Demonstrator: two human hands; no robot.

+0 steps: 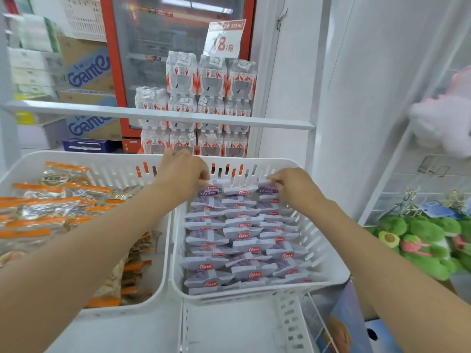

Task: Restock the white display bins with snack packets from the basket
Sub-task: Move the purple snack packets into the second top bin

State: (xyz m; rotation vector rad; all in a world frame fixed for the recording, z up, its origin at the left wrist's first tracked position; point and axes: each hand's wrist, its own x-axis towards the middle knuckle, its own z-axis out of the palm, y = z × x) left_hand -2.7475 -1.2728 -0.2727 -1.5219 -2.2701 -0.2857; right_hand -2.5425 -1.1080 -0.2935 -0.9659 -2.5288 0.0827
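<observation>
A white slotted display bin [328, 273] on the right holds several rows of purple-and-white snack packets [242, 240] with red logos. My left hand [183, 171] reaches to the bin's far left corner and pinches the back packet [211, 191] there. At the far right corner my right hand [293, 186] pinches another purple packet [267, 190]. A second white bin [158, 284] on the left holds orange-edged snack packets [51, 207]. No basket is in view.
Shrink-wrapped water bottle packs [204, 105] are stacked behind the bins, in front of a red-framed fridge [114, 72]. A white rail [158, 115] crosses above the bins. Green plush toys [423, 240] lie at the right. Another white bin [242, 327] sits on the tier below.
</observation>
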